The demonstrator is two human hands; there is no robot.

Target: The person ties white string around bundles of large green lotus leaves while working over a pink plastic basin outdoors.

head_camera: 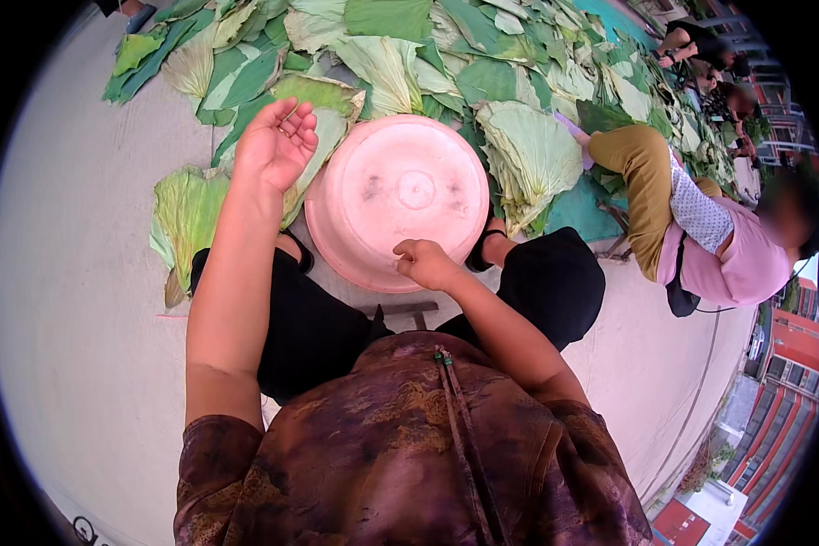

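A pink plastic basin (pixel 416 157) lies upside down on the ground between my feet, its round base facing up. My left hand (pixel 276 147) is raised to the left of the basin, palm up, fingers loosely bent and nothing in it. Over the basin's near edge is my right hand (pixel 426 264), with its fingers curled and no object visible in it; whether it touches the basin I cannot tell. A stack of folded lotus leaves (pixel 532 153) lies at the basin's right. Another bundle of leaves (pixel 190 211) is on the concrete at the left.
Many large green leaves (pixel 389 20) spread beyond the basin, partly over a green sheet (pixel 580 211). A seated person in a pink top (pixel 737 252) is close on the right. Other people (pixel 706 51) sit farther along the leaves. Pale concrete (pixel 95 273) extends at the left.
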